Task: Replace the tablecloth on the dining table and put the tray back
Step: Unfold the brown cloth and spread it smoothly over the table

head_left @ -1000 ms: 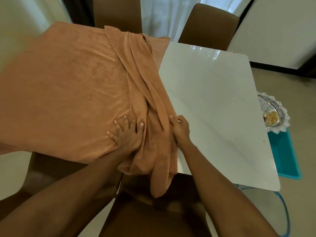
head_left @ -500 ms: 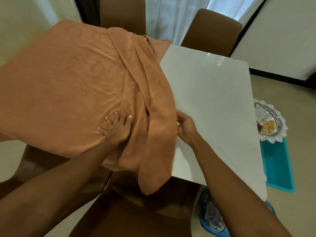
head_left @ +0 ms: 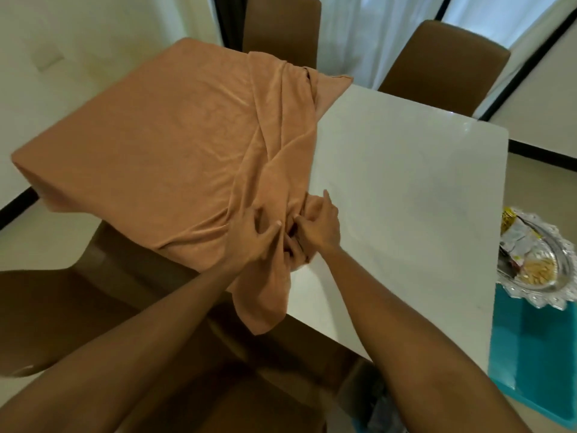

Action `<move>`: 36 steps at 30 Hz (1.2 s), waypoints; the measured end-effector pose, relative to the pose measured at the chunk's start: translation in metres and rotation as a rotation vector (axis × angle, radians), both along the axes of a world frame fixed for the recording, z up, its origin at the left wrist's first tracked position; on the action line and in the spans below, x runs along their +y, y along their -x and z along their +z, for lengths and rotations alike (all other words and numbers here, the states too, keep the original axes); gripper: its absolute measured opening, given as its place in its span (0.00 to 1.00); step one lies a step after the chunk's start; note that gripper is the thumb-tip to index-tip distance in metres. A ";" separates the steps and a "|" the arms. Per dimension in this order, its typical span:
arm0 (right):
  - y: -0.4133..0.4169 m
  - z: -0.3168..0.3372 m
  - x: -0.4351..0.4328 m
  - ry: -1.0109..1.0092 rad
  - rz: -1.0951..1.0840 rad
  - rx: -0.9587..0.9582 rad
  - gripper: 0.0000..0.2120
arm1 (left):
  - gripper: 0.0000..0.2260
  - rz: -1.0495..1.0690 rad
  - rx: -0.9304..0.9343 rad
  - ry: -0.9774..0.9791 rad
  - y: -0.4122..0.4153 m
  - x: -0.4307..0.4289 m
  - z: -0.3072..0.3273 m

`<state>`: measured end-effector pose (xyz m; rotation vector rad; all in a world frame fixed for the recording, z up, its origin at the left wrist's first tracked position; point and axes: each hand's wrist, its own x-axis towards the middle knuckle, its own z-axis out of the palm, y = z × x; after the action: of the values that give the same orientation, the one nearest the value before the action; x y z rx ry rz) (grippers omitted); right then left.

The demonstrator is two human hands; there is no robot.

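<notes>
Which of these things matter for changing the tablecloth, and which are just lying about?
In the job: tablecloth, dining table, tray, left hand, right hand.
Just there: chairs, teal box under the tray, curtain.

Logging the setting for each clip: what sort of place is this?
Most likely a home dining area. A white dining table is half covered by an orange tablecloth, brown chairs stand around it, and sheer curtains hang behind.
</notes>
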<state>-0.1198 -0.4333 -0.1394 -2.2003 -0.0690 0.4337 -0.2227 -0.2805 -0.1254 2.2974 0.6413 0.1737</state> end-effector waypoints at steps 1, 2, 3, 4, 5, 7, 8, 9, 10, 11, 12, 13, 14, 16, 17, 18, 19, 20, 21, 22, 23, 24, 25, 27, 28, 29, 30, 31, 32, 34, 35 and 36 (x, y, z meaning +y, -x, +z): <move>-0.007 0.000 -0.004 -0.052 -0.001 0.060 0.40 | 0.29 -0.010 0.060 -0.005 0.000 -0.003 -0.003; -0.012 0.002 -0.007 -0.096 0.003 0.111 0.30 | 0.30 -0.022 0.087 -0.015 0.000 -0.005 -0.005; -0.016 0.004 -0.010 -0.115 0.017 0.147 0.16 | 0.32 -0.010 0.125 -0.014 0.000 -0.008 -0.002; -0.020 0.007 -0.017 -0.108 0.040 0.154 0.07 | 0.35 -0.004 0.142 -0.012 -0.002 -0.011 -0.004; -0.021 0.009 -0.023 -0.092 0.082 0.126 0.05 | 0.38 0.005 0.178 -0.017 -0.003 -0.014 -0.001; -0.024 0.014 -0.038 -0.049 0.114 0.033 0.07 | 0.41 0.024 0.218 -0.064 -0.006 -0.018 0.003; -0.025 0.018 -0.049 -0.055 0.086 -0.018 0.09 | 0.41 0.022 0.210 -0.097 -0.008 -0.018 0.003; -0.027 0.022 -0.063 -0.085 0.043 -0.059 0.13 | 0.41 0.002 0.234 -0.117 -0.008 -0.023 0.010; -0.030 0.026 -0.078 -0.133 -0.021 -0.091 0.17 | 0.41 -0.027 0.232 -0.134 -0.011 -0.023 0.012; -0.035 0.032 -0.096 -0.189 -0.099 -0.101 0.21 | 0.44 -0.054 0.224 -0.149 -0.014 -0.027 0.018; -0.040 0.040 -0.113 -0.253 -0.190 -0.093 0.22 | 0.46 -0.080 0.204 -0.158 -0.017 -0.031 0.021; -0.045 0.048 -0.130 -0.322 -0.275 -0.059 0.23 | 0.45 -0.080 0.179 -0.139 -0.020 -0.038 0.026; -0.049 0.056 -0.146 -0.374 -0.338 -0.027 0.23 | 0.42 -0.078 0.149 -0.108 -0.024 -0.044 0.028; -0.053 0.068 -0.182 -0.351 -0.372 -0.044 0.25 | 0.38 -0.085 0.127 -0.082 -0.028 -0.066 0.038; -0.053 0.070 -0.201 -0.271 -0.356 -0.084 0.25 | 0.38 -0.101 0.135 -0.098 -0.030 -0.076 0.041; -0.051 0.070 -0.219 -0.135 -0.327 -0.114 0.24 | 0.38 -0.126 0.131 -0.113 -0.032 -0.084 0.040; -0.047 0.069 -0.241 0.036 -0.290 -0.114 0.23 | 0.37 -0.151 0.130 -0.127 -0.034 -0.097 0.042; -0.044 0.063 -0.260 0.225 -0.236 -0.082 0.23 | 0.35 -0.179 0.121 -0.118 -0.036 -0.105 0.040; -0.039 0.058 -0.277 0.390 -0.185 -0.025 0.24 | 0.33 -0.206 0.131 -0.115 -0.036 -0.114 0.041; -0.032 0.053 -0.296 0.505 -0.142 0.042 0.24 | 0.31 -0.236 0.138 -0.120 -0.038 -0.125 0.039; -0.026 0.048 -0.307 0.567 -0.110 0.120 0.24 | 0.30 -0.257 0.166 -0.145 -0.039 -0.131 0.039; -0.019 0.045 -0.320 0.595 -0.094 0.198 0.26 | 0.28 -0.288 0.188 -0.165 -0.038 -0.141 0.038; -0.012 0.043 -0.328 0.606 -0.080 0.264 0.29 | 0.28 -0.316 0.221 -0.164 -0.038 -0.149 0.040; -0.001 0.036 -0.340 0.612 -0.077 0.318 0.31 | 0.27 -0.376 0.282 -0.101 -0.040 -0.162 0.036; 0.004 0.034 -0.342 0.622 -0.071 0.307 0.29 | 0.26 -0.413 0.296 -0.059 -0.043 -0.166 0.032; 0.008 0.035 -0.340 0.633 -0.067 0.265 0.26 | 0.23 -0.455 0.305 -0.038 -0.044 -0.170 0.030; 0.014 0.035 -0.340 0.642 -0.066 0.205 0.23 | 0.21 -0.502 0.310 -0.041 -0.044 -0.175 0.027; 0.018 0.036 -0.335 0.632 -0.071 0.128 0.21 | 0.19 -0.538 0.317 -0.072 -0.043 -0.177 0.026; 0.020 0.033 -0.332 0.581 -0.096 0.068 0.21 | 0.18 -0.572 0.315 -0.110 -0.042 -0.181 0.024; 0.024 0.026 -0.323 0.410 -0.143 0.042 0.24 | 0.20 -0.636 0.314 -0.198 -0.038 -0.185 0.018; 0.026 0.021 -0.318 0.368 -0.138 0.040 0.25 | 0.22 -0.665 0.315 -0.240 -0.035 -0.185 0.013; 0.027 0.016 -0.315 0.376 -0.100 0.024 0.26 | 0.24 -0.681 0.315 -0.264 -0.032 -0.184 0.007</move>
<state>-0.1468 -0.7478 -0.1237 -2.5528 0.1466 0.4452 -0.1905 -0.4643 -0.1186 2.6859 -0.0532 -0.4574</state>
